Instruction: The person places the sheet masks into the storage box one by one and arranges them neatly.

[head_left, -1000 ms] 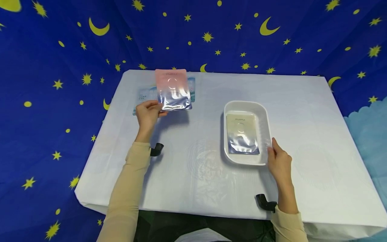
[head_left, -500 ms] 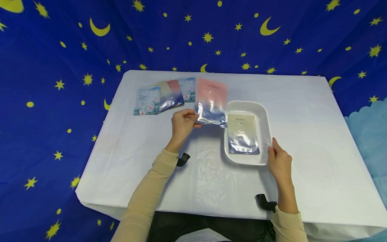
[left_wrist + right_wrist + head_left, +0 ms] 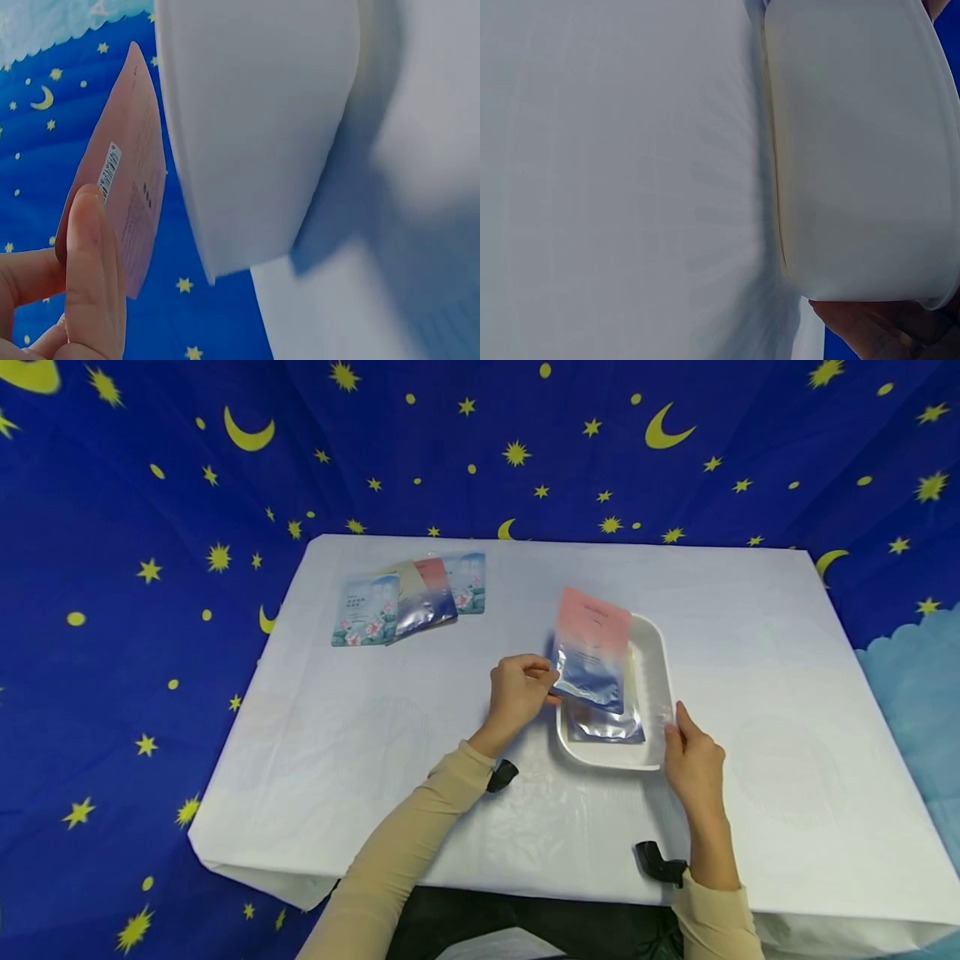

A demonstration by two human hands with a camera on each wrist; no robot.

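A pink-to-blue foil sachet [image 3: 592, 647] is pinched by its left edge in my left hand [image 3: 520, 697], tilted over the white plastic tub [image 3: 654, 668]. The left wrist view shows the sachet's pink back [image 3: 135, 150] with a barcode, raised beside the tub's outer wall [image 3: 259, 135]. Inside the tub lies a cream-and-silver sachet [image 3: 607, 727], partly covered by the pink one. My right hand [image 3: 696, 764] grips the tub's near right corner. In the right wrist view the tub's side [image 3: 862, 150] fills the right part, with fingers [image 3: 862, 330] below it.
At the back left, a blue floral sachet [image 3: 365, 610], an overlapping cream and pink foil pair [image 3: 427, 602] and another floral sachet [image 3: 468, 581] lie on the white-covered table [image 3: 337, 760]. A blue star-patterned cloth [image 3: 420, 443] hangs behind.
My left hand has carried the pink sachet from the group at the back left rightward to above the tub. The right hand and tub have stayed in place.
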